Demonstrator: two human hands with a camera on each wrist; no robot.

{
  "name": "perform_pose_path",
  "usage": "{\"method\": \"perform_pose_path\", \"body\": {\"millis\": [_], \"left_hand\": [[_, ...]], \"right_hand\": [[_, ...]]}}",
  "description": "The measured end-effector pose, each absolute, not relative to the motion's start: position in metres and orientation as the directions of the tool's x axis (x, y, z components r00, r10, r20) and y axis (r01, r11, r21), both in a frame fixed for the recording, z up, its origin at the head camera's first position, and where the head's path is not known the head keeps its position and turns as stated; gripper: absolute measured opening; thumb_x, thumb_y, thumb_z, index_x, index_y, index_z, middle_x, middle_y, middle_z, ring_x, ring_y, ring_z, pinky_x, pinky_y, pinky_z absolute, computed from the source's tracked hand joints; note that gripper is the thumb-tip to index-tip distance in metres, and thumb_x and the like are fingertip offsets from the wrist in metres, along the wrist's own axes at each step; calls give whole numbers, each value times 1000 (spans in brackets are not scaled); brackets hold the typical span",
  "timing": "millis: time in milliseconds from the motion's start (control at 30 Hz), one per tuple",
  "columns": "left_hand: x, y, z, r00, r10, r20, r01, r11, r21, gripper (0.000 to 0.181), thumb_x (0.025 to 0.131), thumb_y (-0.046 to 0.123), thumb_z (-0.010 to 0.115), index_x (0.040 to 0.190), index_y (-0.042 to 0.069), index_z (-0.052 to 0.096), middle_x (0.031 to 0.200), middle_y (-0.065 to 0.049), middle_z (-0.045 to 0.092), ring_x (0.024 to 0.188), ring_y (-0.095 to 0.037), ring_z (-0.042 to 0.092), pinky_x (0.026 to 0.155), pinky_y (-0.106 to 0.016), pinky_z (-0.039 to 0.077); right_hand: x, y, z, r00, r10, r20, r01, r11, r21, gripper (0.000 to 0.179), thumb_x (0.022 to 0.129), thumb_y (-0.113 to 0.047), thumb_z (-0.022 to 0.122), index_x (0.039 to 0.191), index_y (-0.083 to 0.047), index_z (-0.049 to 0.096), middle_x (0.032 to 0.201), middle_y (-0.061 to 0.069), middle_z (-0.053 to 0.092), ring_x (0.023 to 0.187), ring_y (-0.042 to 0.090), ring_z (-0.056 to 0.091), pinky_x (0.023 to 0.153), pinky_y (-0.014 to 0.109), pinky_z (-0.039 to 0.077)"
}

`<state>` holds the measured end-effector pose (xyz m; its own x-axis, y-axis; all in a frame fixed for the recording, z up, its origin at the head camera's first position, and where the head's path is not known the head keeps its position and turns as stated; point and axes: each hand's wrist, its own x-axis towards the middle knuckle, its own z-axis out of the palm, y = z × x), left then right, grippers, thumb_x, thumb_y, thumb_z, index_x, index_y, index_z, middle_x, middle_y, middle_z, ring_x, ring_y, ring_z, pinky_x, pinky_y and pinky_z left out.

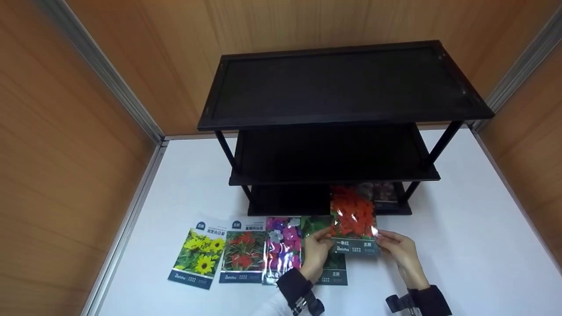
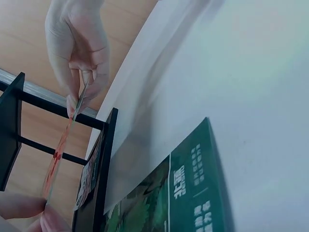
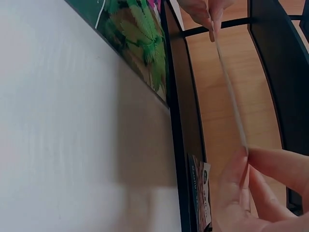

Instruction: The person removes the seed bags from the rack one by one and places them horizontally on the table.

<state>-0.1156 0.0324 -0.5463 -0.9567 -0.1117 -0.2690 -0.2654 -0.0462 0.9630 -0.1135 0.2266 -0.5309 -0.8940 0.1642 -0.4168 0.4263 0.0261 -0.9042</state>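
Between both hands is a seed packet with red flowers (image 1: 353, 217), held raised in front of the bottom tier of a black shelf rack (image 1: 342, 153). My left hand (image 1: 317, 252) pinches its left edge and my right hand (image 1: 398, 252) pinches its right edge. Seen edge-on in the right wrist view, the packet (image 3: 231, 92) spans from one hand to the other. Below it on the table lies a green-leaf packet (image 1: 333, 267), partly hidden by the left hand. Another packet (image 1: 385, 195) rests on the bottom tier at the right, overlapped by the held one.
Left of the hands, a pink and purple flower packet (image 1: 283, 245), a red flower packet with spiky leaves (image 1: 242, 254) and a yellow flower packet (image 1: 199, 254) lie in a row on the white table (image 1: 175, 175). Wood panels (image 1: 79, 153) enclose the table.
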Motion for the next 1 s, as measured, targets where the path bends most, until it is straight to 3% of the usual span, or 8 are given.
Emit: {"method": "perform_pose_path", "body": {"millis": [367, 733, 1000], "left_hand": [[-102, 41, -553, -970, -85, -226, -227, 1, 974, 36, 72, -12, 54, 108, -10, 57, 82, -6, 58, 64, -7, 47, 54, -19, 41], [-93, 49, -560, -975, -58, -213, -213, -7, 977, 36, 70, -15, 55, 106, -14, 57, 79, -6, 58, 64, -6, 51, 56, -18, 44], [-86, 53, -565, -970, -47, -238, -236, -44, 971, 37, 69, -18, 51, 106, -16, 55, 78, -7, 55, 62, -7, 46, 56, -16, 42]], "right_hand": [[-102, 234, -535, -890, 202, -410, 437, 116, -892, 38, 80, 0, 58, 113, 15, 50, 82, 3, 61, 70, 7, 56, 65, 21, 48], [-95, 244, -540, -883, 195, -426, 462, 211, -861, 37, 79, 1, 58, 112, 15, 50, 83, 5, 63, 71, 6, 57, 65, 19, 48], [-89, 248, -544, -879, 194, -436, 472, 227, -852, 37, 78, 2, 58, 111, 16, 51, 81, 6, 63, 69, 7, 57, 63, 19, 48]]}}
